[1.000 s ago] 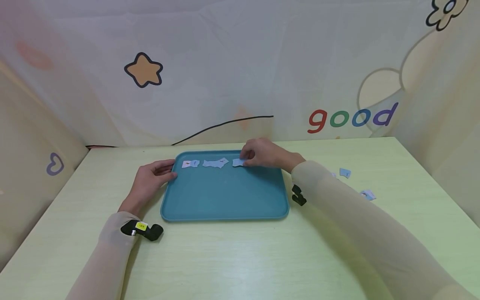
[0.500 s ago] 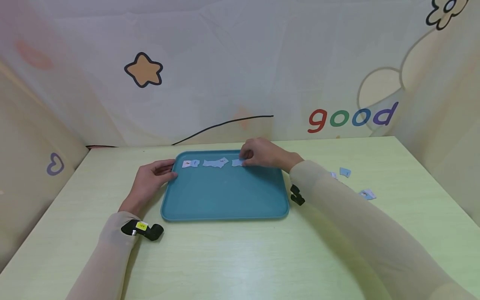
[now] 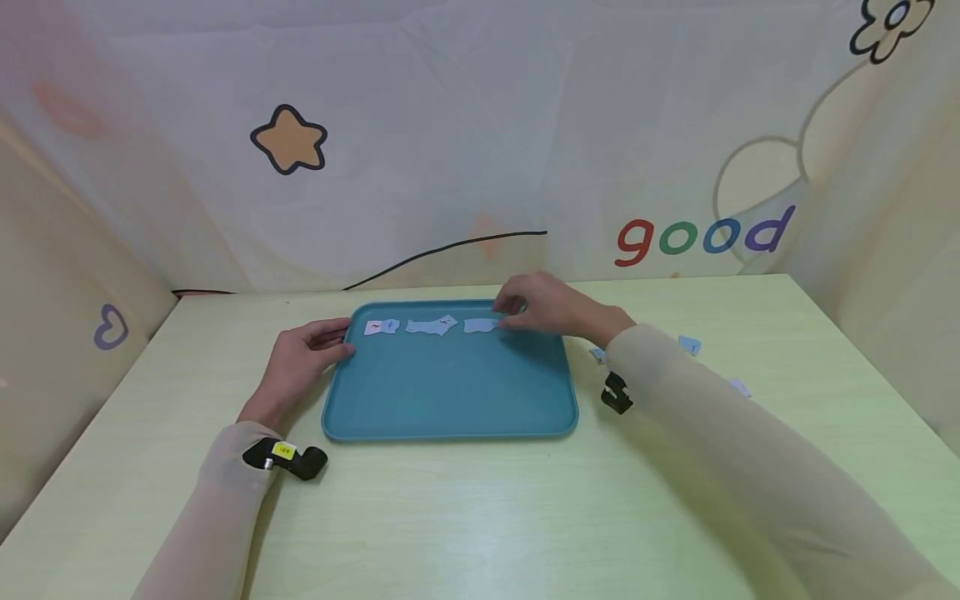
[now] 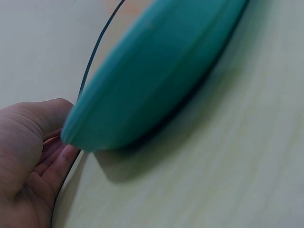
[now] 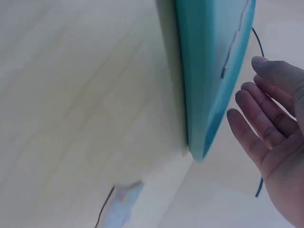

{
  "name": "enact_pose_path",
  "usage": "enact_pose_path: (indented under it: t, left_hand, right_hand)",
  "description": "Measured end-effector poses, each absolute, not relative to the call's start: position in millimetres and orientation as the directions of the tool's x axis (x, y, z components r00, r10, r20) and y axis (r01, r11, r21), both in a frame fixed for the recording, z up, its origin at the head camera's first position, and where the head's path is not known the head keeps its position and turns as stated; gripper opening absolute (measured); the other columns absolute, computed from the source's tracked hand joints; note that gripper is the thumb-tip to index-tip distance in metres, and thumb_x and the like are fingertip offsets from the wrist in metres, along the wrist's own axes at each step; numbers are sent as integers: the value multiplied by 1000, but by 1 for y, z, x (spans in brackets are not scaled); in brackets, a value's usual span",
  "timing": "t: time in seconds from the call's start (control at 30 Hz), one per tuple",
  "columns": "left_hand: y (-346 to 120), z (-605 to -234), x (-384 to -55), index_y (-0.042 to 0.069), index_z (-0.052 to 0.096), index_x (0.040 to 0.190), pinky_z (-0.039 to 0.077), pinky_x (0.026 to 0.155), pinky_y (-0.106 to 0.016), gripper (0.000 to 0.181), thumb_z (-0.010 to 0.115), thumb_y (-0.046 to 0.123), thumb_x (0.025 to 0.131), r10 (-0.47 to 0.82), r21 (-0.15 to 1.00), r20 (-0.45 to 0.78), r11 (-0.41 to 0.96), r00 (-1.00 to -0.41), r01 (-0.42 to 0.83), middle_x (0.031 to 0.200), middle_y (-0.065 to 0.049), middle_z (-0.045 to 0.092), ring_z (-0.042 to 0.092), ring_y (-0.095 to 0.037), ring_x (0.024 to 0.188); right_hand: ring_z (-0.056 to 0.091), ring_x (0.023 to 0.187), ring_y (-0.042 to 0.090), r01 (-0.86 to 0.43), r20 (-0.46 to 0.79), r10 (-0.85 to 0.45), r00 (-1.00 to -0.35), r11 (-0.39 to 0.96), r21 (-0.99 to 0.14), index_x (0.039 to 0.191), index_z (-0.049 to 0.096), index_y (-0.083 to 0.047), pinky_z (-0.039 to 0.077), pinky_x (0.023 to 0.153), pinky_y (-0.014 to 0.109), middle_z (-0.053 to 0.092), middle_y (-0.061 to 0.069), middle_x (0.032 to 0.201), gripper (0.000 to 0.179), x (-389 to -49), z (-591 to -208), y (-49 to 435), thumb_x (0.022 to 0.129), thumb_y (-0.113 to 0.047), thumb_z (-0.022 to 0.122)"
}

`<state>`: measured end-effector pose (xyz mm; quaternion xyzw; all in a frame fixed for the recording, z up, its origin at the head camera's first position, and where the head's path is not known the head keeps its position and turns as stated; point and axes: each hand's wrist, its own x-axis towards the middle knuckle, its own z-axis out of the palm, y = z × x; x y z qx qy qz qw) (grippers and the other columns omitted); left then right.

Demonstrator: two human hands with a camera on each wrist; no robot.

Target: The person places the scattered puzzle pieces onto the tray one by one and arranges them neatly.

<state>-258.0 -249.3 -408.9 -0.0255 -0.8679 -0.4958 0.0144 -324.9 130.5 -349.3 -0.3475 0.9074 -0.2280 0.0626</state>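
Note:
My left hand (image 3: 300, 358) holds the left edge of a blue tray (image 3: 450, 400), with thumb and fingertips at its rim. In the left wrist view, the tray's edge (image 4: 118, 104) lies by the thumb and fingers. My right hand (image 3: 551, 304) hovers over the tray's back right part, fingers loosely extended; in the right wrist view this hand (image 5: 275, 109) holds nothing. Along the tray's back lie light blue paper pieces with jagged edges: a left one (image 3: 382, 327), a middle one (image 3: 431, 326) and a right one (image 3: 480, 326), whose end is by the right fingertips.
More small paper pieces lie on the pale wooden table (image 3: 450, 517) at the right: one near the right wrist (image 3: 598, 356), a blue one (image 3: 689, 344) and a partly hidden one (image 3: 739, 387). A printed curtain (image 3: 450, 150) stands behind the table.
My right hand has moved slightly right, off the right paper piece, so more of that piece shows. The left hand and the tray have stayed in place.

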Motion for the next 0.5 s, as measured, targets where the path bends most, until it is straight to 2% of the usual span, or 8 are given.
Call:
enact_pose_path:
  t: [0.3,0.5]
  left_hand:
    - [-249,-410,-260,-1,57,151,50,111,-42,51,71,10,103,26,860,44,507,-999,51,146,-23,62,61,-36,134]
    - [-249,-410,-259,-1,57,151,50,111,-42,52,71,10,103,24,860,41,508,-999,48,146,-23,61,61,-36,134]
  right_hand:
    - [70,104,28,-616,119,-661,-741,600,-510,120,76,2,62,95,47,73,16,116,28,-306,-342,162,94,-7,82]
    - [70,107,26,-560,121,-610,-783,607,-564,122,76,-1,61,96,46,74,15,119,29,-293,-339,183,95,-9,82]
